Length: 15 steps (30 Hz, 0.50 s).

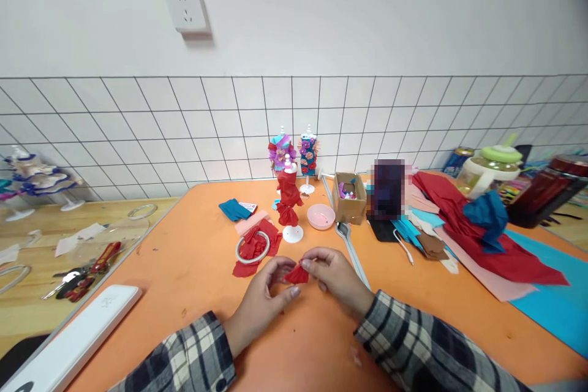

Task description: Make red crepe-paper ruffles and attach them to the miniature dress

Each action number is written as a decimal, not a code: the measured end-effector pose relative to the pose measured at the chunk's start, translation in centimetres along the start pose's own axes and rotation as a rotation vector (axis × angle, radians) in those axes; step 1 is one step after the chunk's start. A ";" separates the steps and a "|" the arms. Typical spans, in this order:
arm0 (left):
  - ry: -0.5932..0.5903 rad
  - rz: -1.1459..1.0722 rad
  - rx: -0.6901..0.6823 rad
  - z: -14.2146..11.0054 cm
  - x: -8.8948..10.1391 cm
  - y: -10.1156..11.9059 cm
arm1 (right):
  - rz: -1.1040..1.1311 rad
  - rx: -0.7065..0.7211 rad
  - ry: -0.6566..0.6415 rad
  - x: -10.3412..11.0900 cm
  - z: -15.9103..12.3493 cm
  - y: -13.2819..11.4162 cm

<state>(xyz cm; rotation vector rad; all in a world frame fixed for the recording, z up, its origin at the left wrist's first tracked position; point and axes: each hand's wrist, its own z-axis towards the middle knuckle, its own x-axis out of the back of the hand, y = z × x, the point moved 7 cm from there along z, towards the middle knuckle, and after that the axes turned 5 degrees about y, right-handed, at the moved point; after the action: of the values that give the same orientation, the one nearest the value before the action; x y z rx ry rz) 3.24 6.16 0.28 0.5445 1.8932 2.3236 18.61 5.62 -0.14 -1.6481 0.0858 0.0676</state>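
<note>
Near the table's front, a small gathered piece of red crepe paper (297,274) is between my two hands. My right hand (339,277) pinches its upper right end with thumb and fingertips. Curled fingers of my left hand (266,294) hold its left side, with the thumb lower and spread from them; the exact contact is partly hidden. Just beyond stands a small white dress form (293,233) wrapped in a red crepe paper dress (288,198). To its left, a pale ring (239,251) lies on red crepe paper scraps (274,236).
Behind are two decorated dress forms (282,150) (309,156). A pink bowl (321,217), cardboard box (350,205), metal tweezer-like tool (354,254) and phone (389,187) stand right of centre. Coloured paper sheets (487,236), a jug (491,168) and dark red bottle (549,190) occupy the right.
</note>
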 end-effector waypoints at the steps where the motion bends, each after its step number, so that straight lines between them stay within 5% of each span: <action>1: 0.052 -0.002 -0.026 0.3 0.7 0.6 | -0.050 0.063 -0.016 0.4 0.5 -1.5; 4: 0.220 0.056 -0.069 2.4 3.2 3.3 | -0.252 0.357 -0.058 1.3 2.1 -7.2; 7: 0.275 0.167 -0.126 5.9 4.6 6.9 | -0.364 0.435 -0.140 1.4 4.3 -10.2; 10: 0.199 0.251 -0.147 8.9 4.6 8.9 | -0.422 0.422 -0.152 1.2 6.6 -10.4; 15: 0.032 0.198 -0.156 10.5 3.1 8.0 | -0.425 0.373 -0.093 1.2 8.8 -8.8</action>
<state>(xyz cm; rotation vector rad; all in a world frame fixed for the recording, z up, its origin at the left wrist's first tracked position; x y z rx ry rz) 4.98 15.04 10.39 0.7092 1.7225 2.5891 20.74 15.01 7.78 -1.2593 -0.3071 -0.1865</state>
